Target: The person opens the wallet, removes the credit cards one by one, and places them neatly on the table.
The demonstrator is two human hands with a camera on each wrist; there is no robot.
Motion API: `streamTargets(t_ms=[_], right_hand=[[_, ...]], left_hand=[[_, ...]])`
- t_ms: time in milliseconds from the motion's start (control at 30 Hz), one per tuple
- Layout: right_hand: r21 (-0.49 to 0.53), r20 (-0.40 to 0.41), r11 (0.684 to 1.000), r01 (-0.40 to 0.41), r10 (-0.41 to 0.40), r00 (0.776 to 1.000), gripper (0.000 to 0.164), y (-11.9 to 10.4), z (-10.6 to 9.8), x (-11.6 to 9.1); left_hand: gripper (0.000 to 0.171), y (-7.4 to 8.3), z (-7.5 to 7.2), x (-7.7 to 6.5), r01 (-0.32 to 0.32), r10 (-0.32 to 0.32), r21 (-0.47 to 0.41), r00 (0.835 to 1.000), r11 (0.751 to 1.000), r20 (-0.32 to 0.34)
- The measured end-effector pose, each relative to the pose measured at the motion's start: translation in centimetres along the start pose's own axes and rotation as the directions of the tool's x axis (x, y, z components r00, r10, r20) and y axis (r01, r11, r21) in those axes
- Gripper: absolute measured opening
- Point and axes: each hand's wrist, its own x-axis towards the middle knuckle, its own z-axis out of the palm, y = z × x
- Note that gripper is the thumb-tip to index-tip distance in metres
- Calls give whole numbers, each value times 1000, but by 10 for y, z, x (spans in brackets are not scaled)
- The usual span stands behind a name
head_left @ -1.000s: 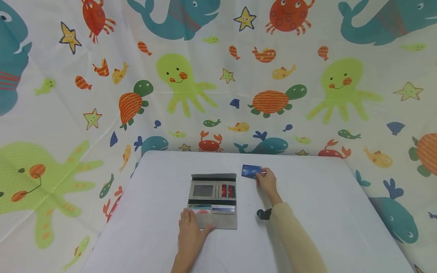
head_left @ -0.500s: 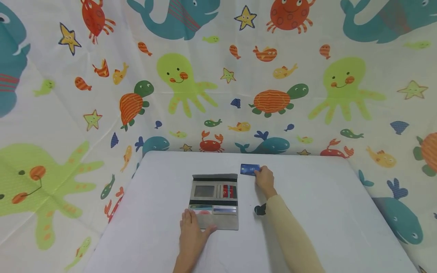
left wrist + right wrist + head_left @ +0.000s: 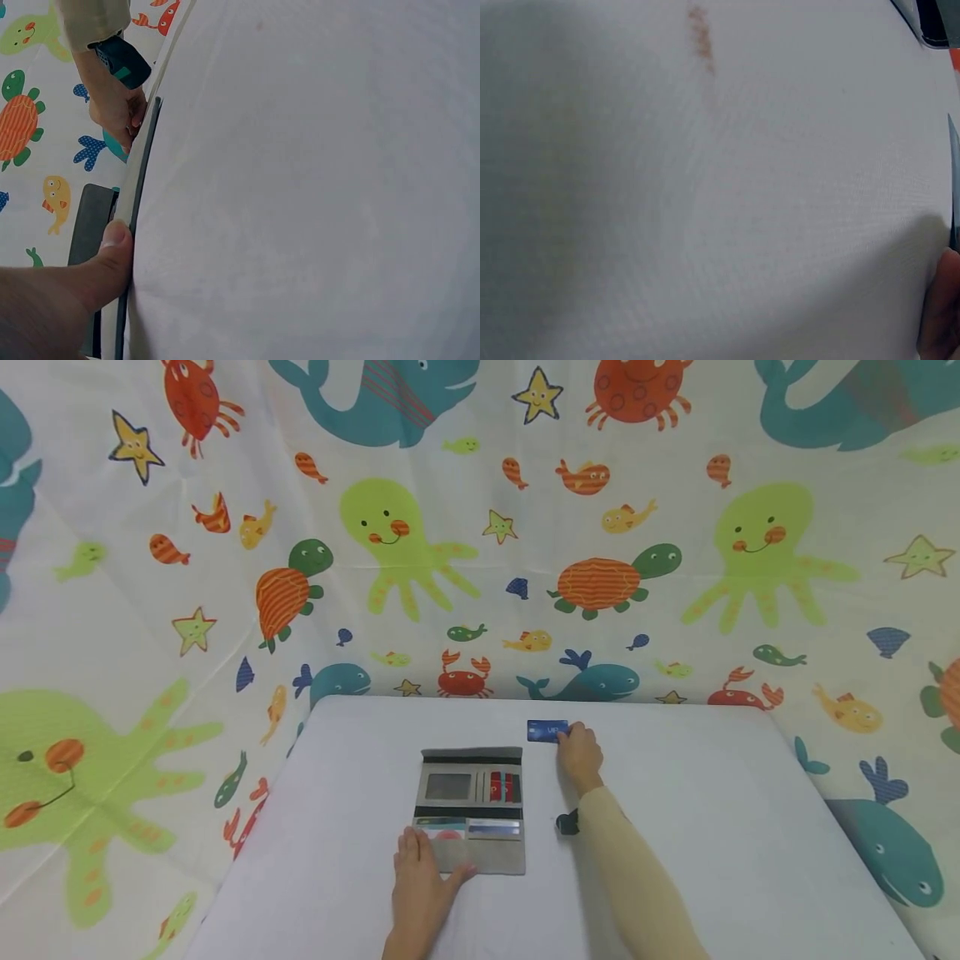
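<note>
Thumb spread, your left hand (image 3: 422,878) touches the open grey wallet's (image 3: 497,859) edge; apart, your right hand (image 3: 582,760) pinches a blue rectangular card (image 3: 542,731).

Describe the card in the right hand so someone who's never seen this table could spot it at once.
On the white table, find the open grey wallet that the left hand rests on. Beyond its far right corner, the right hand pinches the card by its right end. It is blue with pale lettering and, unlike the cards tucked in the wallet, sits in no slot.
</note>
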Motion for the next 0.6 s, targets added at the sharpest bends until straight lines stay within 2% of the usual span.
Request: streamTargets(t_ms=[100,367,600], right_hand=[[-12,-1,1000,3,-4,1000,34,0,0,2],[-29,-8,998,49,-49,999,33,-3,-1,4],[-30,-24,997,74,-75,997,32,5,1,2]], left_hand=[[114,1,0,0,18,-18,-2,1000,1000,13],[114,3,-6,1,12,-12,7,1000,1000,10],[114,1,-3,-1,17,-17,-2,1000,1000,27]])
